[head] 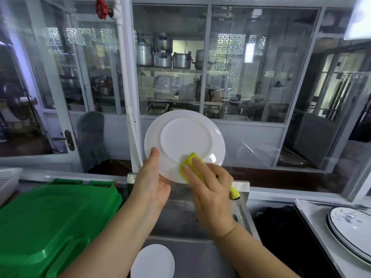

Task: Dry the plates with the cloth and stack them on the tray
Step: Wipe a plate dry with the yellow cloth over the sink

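White plate (184,141), underside out: left hand (154,181) pinches rim; right hand (210,195) presses yellow cloth (193,166), fingers straight. Risk: wet rim slips, plate drops into steel sink (180,221).

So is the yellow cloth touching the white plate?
Touching. The head view shows the right hand pressing the yellow cloth flat against the underside of the white plate, near its lower rim, while the left hand holds the plate's edge.
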